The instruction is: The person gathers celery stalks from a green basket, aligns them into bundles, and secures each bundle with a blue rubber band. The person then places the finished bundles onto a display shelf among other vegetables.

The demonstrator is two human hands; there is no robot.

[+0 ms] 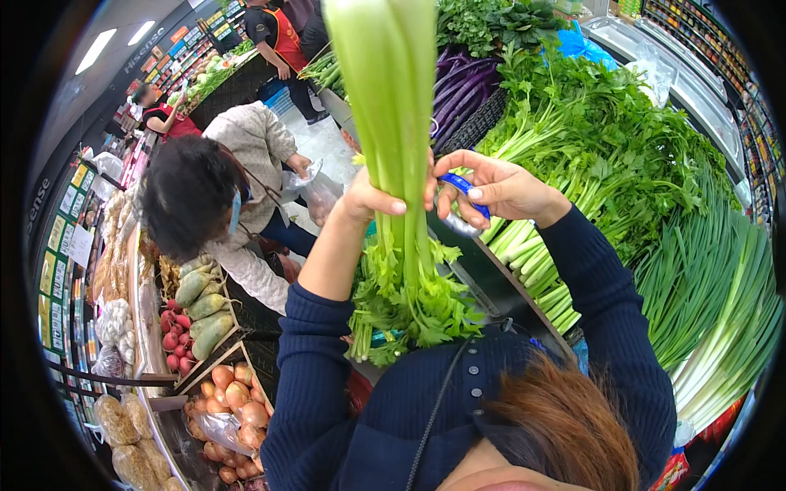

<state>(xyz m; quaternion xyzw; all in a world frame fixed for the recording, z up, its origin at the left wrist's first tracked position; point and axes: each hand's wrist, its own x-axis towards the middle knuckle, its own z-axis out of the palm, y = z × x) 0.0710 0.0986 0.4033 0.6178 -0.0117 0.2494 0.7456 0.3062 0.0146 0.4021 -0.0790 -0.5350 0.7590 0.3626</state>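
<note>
My left hand (374,197) is wrapped around a bunch of celery (393,104). The bunch is held upright with its pale thick base towards the top of the picture and its leaves (417,301) hanging down before my chest. Close beside the stalks, my right hand (513,190) grips a roll of tape with a blue rim (463,191), the fingers curled through and around it. A few fingertips show at the right side of the stalks; the celery hides part of them. More leafy stems (368,325) lie below the bunch.
Heaped celery (589,159) and long green leaves (694,288) fill the right-hand stand, with purple eggplants (463,92) beyond. A shopper (245,159) bends close on my left, holding a plastic bag (316,193). Crates of onions (236,399) and radishes (209,307) stand at left. A worker in a red apron (288,40) is further off.
</note>
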